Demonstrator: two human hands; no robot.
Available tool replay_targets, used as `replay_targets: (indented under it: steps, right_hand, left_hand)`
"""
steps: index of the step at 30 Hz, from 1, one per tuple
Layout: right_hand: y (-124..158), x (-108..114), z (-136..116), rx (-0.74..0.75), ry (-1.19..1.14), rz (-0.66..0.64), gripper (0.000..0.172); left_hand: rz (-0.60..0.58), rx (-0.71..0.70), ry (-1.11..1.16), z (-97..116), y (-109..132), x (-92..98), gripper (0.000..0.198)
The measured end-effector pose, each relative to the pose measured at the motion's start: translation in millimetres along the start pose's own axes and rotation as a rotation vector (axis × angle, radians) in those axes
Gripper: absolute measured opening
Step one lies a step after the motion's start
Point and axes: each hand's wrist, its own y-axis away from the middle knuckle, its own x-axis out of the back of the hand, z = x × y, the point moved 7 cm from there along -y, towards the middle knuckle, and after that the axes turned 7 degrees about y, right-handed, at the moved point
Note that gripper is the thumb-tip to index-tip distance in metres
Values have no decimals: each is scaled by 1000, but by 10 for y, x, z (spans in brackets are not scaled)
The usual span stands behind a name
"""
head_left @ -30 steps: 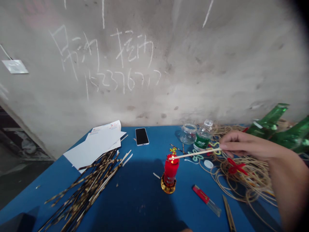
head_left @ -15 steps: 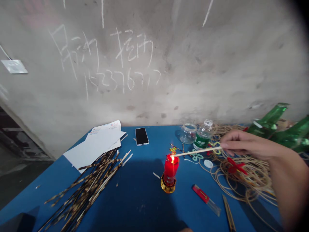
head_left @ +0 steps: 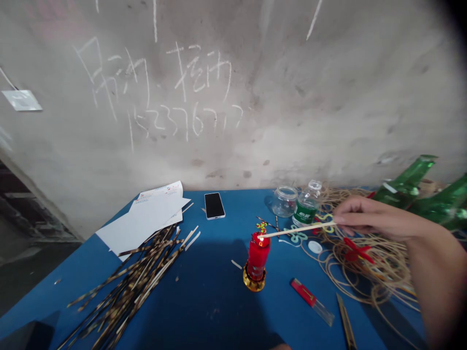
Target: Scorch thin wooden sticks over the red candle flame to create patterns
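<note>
My right hand (head_left: 359, 217) is closed in a pinch on one end of a thin pale wooden stick (head_left: 292, 230). The stick slants slightly down to the left, its far tip over the top of a red candle (head_left: 258, 260) in a gold base. A bright glow shows at the candle's top, by the stick's tip; I cannot tell whether they touch. Only a sliver of skin shows at the bottom edge, perhaps my left hand (head_left: 281, 347), its fingers hidden. Just behind the candle is a small yellow-green and red ornament (head_left: 261, 227).
Scorched sticks (head_left: 134, 287) and white papers (head_left: 146, 214) lie left, a phone (head_left: 214, 206) behind. To the right are a glass jar (head_left: 284, 201), plastic bottle (head_left: 307, 204), coiled cord (head_left: 383, 277), green bottles (head_left: 406, 184), a red-and-clear case (head_left: 312, 301) and a utility knife (head_left: 346, 323).
The glow at the candle's top looks smaller and dimmer, and the candle is less brightly lit. My right hand and the stick have hardly moved.
</note>
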Motion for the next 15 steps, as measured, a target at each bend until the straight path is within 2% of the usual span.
replay_targets:
  steps: [8, 11, 15]
  right_hand:
    - [-11, -26, -57, -30, -22, -3, 57]
    - [-23, -44, -80, -32, -25, 0, 56]
    - [-36, -64, -107, -39, -24, 5, 58]
  left_hand:
    - [7, -4, -14, -31, 10, 122, 57]
    - [-2, -4, -20, -20, 25, 46, 58]
    - [-33, -15, -26, 125, 70, -198, 63]
